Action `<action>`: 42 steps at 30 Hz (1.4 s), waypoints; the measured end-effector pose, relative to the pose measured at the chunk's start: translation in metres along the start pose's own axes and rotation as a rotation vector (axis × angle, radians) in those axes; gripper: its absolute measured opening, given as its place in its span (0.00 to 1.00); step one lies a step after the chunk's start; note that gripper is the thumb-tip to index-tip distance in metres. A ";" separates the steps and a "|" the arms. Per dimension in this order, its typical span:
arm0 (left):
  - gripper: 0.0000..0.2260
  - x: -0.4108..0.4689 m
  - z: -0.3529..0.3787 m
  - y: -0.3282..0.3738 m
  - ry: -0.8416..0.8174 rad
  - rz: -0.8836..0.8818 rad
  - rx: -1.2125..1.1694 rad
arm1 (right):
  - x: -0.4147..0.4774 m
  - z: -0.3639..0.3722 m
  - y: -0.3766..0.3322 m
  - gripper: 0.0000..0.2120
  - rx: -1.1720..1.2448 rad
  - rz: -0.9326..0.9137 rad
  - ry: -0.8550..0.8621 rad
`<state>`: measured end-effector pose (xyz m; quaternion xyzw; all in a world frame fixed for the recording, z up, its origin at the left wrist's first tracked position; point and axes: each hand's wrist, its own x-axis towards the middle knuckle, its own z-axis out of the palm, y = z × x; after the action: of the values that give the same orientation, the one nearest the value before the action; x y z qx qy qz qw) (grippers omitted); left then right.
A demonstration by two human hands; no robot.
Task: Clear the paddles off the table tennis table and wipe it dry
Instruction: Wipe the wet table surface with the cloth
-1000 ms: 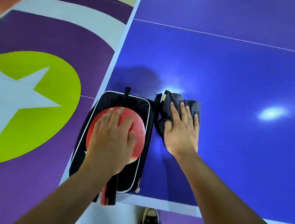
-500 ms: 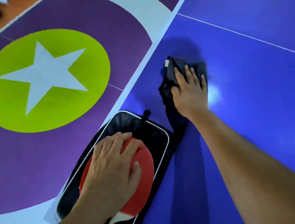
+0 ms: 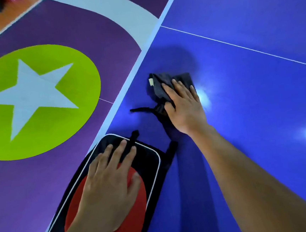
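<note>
Left hand (image 3: 110, 182) lies flat on the red paddle (image 3: 137, 215), fingers (image 3: 122, 148) straight and spread, tips reaching past the blade onto the black case (image 3: 149, 158). It grips nothing and only presses down, likely to pin paddle and case so they don't slide while the other arm works. The case is open, white piping round its rim, at the near left corner of the blue desk (image 3: 248, 98), partly hanging over the desk's white edge. So the paddle sits in the case but is not yet off the desk. Right hand (image 3: 184, 105) is flat on the dark cloth (image 3: 161, 83), fingers straight and close together, palm down. The cloth is bunched under and ahead of the hand, with a small pale tag at its far corner and a thin dark strip trailing toward the desk edge. A flat palm spreads pressure for wiping, so I judge this a wipe stroke near the left edge. Cloth and case are apart, with bare desk between them. Glare spots show on the desk, and I can't tell wet from dry. Beside the desk is a floor mat (image 3: 36, 100), a green circle with a pale star.
</note>
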<state>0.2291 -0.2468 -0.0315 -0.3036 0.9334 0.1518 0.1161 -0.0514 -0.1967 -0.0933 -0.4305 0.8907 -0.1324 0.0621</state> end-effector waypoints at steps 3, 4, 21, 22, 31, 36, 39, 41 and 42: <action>0.29 0.002 -0.002 0.004 0.009 -0.025 -0.010 | -0.039 -0.012 0.021 0.28 0.024 0.171 0.059; 0.29 0.003 -0.003 0.006 0.010 -0.036 -0.008 | -0.055 -0.013 0.021 0.28 0.030 0.214 0.079; 0.23 -0.020 -0.006 0.094 -0.042 0.294 0.031 | -0.218 -0.067 0.050 0.45 0.162 0.246 -0.285; 0.23 -0.022 -0.006 0.093 -0.041 0.294 0.029 | -0.217 -0.069 0.051 0.46 0.114 0.239 -0.298; 0.19 -0.041 -0.019 0.085 0.004 0.240 0.008 | -0.196 -0.071 0.041 0.42 0.071 0.266 -0.195; 0.16 -0.070 -0.028 0.075 -0.025 0.220 -0.008 | -0.190 -0.066 0.030 0.23 0.023 0.369 -0.071; 0.16 -0.086 -0.046 0.057 0.022 0.204 0.039 | -0.200 -0.066 0.018 0.21 0.032 0.430 -0.067; 0.19 -0.095 -0.059 0.048 0.042 0.166 0.028 | -0.210 -0.072 0.004 0.19 0.068 0.436 -0.019; 0.19 -0.098 -0.066 0.045 0.045 0.152 0.007 | -0.215 -0.077 -0.004 0.18 0.090 0.425 0.013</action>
<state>0.2708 -0.1838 0.0698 -0.2349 0.9566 0.1502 0.0844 0.0674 -0.0166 -0.0191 -0.2291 0.9550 -0.1586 0.1018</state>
